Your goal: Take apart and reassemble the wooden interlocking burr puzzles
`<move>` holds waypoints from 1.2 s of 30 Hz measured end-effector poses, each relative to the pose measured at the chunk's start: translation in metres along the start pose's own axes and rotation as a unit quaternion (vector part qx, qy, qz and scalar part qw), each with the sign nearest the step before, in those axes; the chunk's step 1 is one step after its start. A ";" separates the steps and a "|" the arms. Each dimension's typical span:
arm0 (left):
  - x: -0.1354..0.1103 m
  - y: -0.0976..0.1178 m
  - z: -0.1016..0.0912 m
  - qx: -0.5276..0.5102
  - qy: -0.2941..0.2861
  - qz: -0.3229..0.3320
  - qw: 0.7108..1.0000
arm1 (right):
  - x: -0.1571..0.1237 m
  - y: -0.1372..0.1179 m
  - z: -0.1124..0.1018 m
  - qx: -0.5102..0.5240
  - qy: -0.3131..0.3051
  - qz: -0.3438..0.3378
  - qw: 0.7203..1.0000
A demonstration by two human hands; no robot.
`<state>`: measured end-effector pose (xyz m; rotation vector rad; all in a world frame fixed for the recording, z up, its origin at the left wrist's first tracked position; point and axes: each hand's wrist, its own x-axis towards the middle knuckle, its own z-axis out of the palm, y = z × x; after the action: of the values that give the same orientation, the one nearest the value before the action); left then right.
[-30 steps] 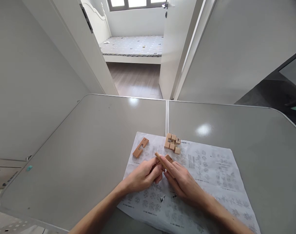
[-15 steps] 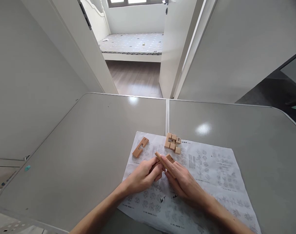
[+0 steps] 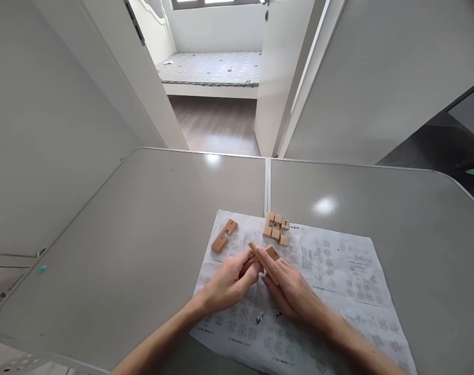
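My left hand and my right hand meet over a printed instruction sheet. Together they pinch long wooden puzzle bars, fingers closed round them. A notched wooden piece lies alone on the sheet, up and to the left of my left hand. A cluster of joined wooden blocks rests just beyond my fingertips near the sheet's top edge.
The sheet lies on a grey table with a seam down its middle. White walls close in on both sides. Straight ahead, an open doorway shows a wooden floor and a bed.
My hands and the bars they hold have barely shifted. The view has tipped slightly, so the table pieces sit a touch higher.
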<state>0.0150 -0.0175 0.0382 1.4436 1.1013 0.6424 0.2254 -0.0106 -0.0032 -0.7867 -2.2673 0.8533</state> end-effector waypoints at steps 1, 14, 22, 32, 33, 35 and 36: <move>0.000 0.000 0.000 0.000 0.001 0.002 1.000 | 0.000 0.000 0.000 -0.001 0.000 0.000 1.000; -0.002 -0.006 -0.014 -0.112 0.233 0.054 0.964 | -0.001 -0.001 0.001 0.052 0.042 0.015 0.998; 0.005 -0.013 -0.024 -0.115 0.396 0.050 0.910 | -0.004 0.001 0.004 0.057 0.041 0.034 0.997; 0.006 -0.007 -0.017 -0.133 0.342 0.042 0.929 | 0.000 -0.003 -0.002 0.041 0.018 0.022 0.999; 0.006 -0.006 -0.017 -0.143 0.329 0.039 0.933 | 0.001 -0.004 -0.003 0.041 0.016 0.019 0.999; 0.007 -0.005 -0.016 -0.166 0.298 0.033 0.939 | 0.002 -0.005 -0.004 0.041 0.017 0.016 0.999; 0.007 -0.005 -0.015 -0.177 0.282 0.030 0.942 | 0.002 -0.005 -0.004 0.041 0.019 0.017 0.999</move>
<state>0.0034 -0.0045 0.0352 1.0030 1.2943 1.2832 0.2252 -0.0106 0.0036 -0.7998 -2.1770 0.9330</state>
